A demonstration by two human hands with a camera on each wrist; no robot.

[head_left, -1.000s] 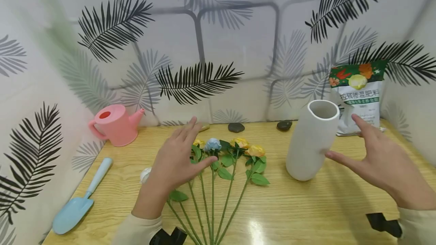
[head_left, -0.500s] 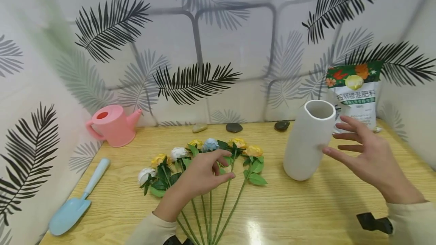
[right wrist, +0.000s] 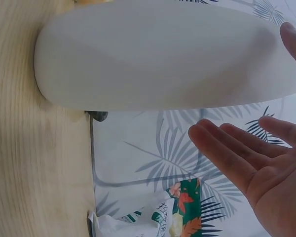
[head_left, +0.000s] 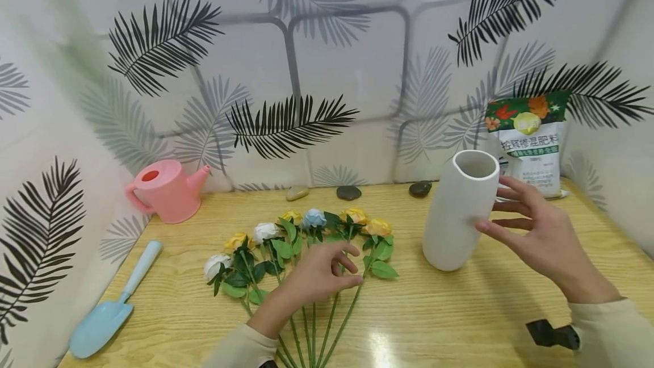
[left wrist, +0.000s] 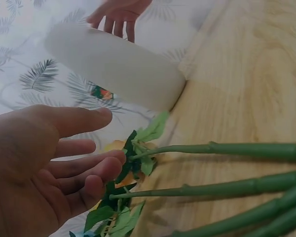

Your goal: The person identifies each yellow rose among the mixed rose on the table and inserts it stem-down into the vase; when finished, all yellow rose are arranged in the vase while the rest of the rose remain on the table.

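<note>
Several artificial roses (head_left: 378, 227), yellow, white and one blue, lie fanned out on the wooden table, their green stems (head_left: 347, 322) converging toward the near edge. My left hand (head_left: 322, 271) hovers over the stems at the right of the fan, fingers loosely bent and thumb apart. In the left wrist view its fingertips overlap the leaves at one stem (left wrist: 256, 150), with nothing gripped. A tall white vase (head_left: 455, 214) stands upright to the right. Beside its right side is my right hand (head_left: 546, 237), fingers spread; in the right wrist view a gap shows between fingers and vase (right wrist: 153, 54).
A pink watering can (head_left: 171, 195) stands at the back left, with a blue trowel (head_left: 104, 322) in front of it. Along the back edge lie a pale stone (head_left: 297, 193) and dark stones (head_left: 349, 192). A fertilizer bag (head_left: 536, 152) stands behind the vase.
My left hand has moved right and nearer over the roses, its fingers bending more, uncovering the white and yellow blooms on the left. The right hand's fingers have drawn closer to the vase.
</note>
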